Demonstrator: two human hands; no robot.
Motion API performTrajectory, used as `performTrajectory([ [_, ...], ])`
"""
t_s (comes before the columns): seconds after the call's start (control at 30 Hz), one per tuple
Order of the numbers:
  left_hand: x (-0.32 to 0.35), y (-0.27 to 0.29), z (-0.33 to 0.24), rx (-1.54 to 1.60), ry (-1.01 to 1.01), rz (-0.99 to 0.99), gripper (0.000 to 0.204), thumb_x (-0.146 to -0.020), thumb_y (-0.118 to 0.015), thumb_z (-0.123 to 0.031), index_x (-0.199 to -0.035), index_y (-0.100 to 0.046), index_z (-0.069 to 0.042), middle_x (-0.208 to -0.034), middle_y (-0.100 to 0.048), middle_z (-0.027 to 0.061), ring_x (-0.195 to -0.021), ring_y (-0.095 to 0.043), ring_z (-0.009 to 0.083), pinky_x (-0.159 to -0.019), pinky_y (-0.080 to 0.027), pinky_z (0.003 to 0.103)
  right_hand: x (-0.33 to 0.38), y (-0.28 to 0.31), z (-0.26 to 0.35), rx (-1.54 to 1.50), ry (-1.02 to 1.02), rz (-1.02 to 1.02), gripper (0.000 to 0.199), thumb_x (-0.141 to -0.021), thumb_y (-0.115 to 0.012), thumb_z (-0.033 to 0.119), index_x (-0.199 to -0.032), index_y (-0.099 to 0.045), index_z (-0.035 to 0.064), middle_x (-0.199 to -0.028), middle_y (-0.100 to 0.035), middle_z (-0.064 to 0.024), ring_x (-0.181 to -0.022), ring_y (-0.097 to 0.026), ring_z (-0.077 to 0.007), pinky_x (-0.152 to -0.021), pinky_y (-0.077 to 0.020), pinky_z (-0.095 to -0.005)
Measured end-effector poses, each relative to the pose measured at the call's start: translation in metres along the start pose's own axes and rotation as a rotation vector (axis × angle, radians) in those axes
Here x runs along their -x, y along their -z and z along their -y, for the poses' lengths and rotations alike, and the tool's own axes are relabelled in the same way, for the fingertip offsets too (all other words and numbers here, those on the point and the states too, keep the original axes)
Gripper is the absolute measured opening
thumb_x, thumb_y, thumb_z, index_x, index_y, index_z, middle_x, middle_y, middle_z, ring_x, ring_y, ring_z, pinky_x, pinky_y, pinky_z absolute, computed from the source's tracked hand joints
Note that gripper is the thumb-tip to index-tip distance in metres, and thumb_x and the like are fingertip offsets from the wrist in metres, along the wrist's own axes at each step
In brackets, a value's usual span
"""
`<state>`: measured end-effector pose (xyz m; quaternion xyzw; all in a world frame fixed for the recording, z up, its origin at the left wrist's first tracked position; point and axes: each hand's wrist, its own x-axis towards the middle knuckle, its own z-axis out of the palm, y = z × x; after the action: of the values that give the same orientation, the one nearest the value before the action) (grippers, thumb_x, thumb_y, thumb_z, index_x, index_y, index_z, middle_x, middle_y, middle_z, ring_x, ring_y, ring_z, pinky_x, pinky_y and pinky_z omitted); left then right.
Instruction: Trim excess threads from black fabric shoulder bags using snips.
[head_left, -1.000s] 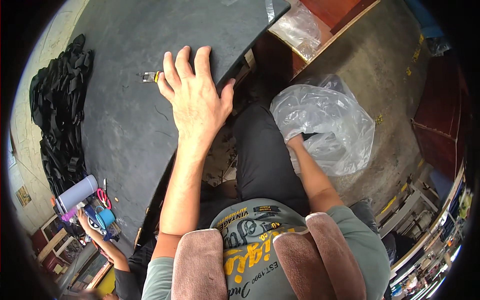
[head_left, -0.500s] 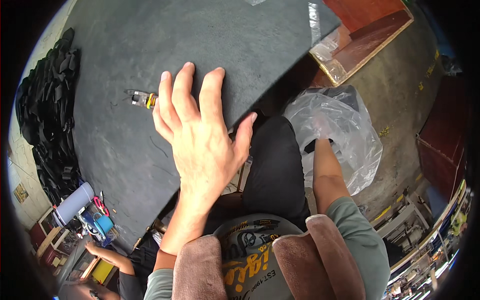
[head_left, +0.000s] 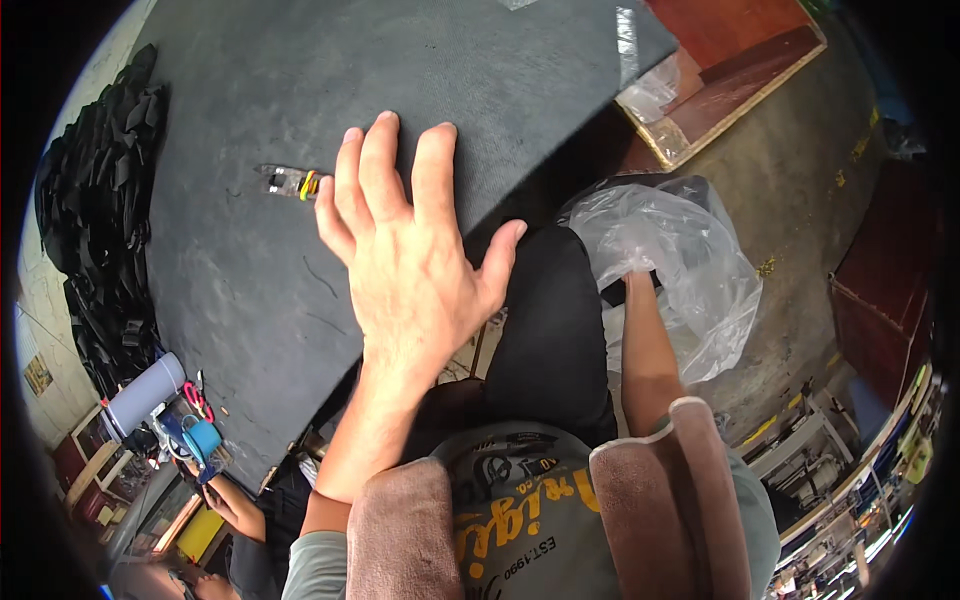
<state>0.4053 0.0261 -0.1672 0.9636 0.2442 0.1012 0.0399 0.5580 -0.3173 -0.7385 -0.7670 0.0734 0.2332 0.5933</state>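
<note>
My left hand (head_left: pixel 410 235) rests on the dark tabletop (head_left: pixel 270 90) close to its edge, fingers spread and holding nothing. Beside its little finger lies a pair of small metal thread snips (head_left: pixel 289 182) with a yellow band round it. My right arm reaches down into a large clear plastic bag (head_left: pixel 700 270) to the right of my knee. Through the film my right hand (head_left: pixel 636 248) shows only faintly; its fingers, and anything in them, are hidden. Something dark shows at the bag's opening beside my wrist.
Black straps (head_left: pixel 105 210) hang in a thick bundle along the table's left side. A reddish-brown wooden box (head_left: pixel 740 75) stands at the upper right. At the lower left are a grey-blue roll (head_left: pixel 145 395), red-handled scissors (head_left: pixel 198 403), a blue cup (head_left: pixel 202 438) and a co-worker's arm (head_left: pixel 238 508).
My left hand has shifted slightly up and right in the picture, still spread. My right arm stays inside the bag, whose film has moved a little. The co-worker's arm has shifted.
</note>
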Motion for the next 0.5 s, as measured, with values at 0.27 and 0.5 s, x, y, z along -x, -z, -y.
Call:
performTrajectory([
  [0.27, 0.004, -0.004, 0.0, -0.007, -0.047, -0.071, 0.093, -0.086, -0.097, -0.042, -0.16, -0.052, -0.008, -0.168, -0.044, 0.0288, -0.162, -0.037, 0.0523, -0.13, -0.032, 0.073, 0.175, 0.133, 0.075, -0.122, -0.362, -0.261, 0.08, -0.101, -0.087, 0.017, -0.172, -0.052, 0.0028, -0.154, -0.07, -0.0155, -0.131, -0.072, -0.0271, -0.108, -0.0614, -0.0415],
  [0.5, 0.005, -0.007, 0.011, -0.016, -0.065, -0.109, 0.094, -0.088, -0.096, -0.044, -0.161, -0.051, -0.006, -0.167, -0.046, 0.0287, -0.162, -0.038, 0.0524, -0.13, -0.033, 0.072, 0.305, 0.198, 0.26, 0.026, -0.145, -0.231, 0.061, -0.086, -0.098, 0.011, -0.14, -0.077, -0.0089, -0.134, -0.082, -0.0168, -0.117, -0.08, -0.0271, -0.104, -0.0638, -0.041],
])
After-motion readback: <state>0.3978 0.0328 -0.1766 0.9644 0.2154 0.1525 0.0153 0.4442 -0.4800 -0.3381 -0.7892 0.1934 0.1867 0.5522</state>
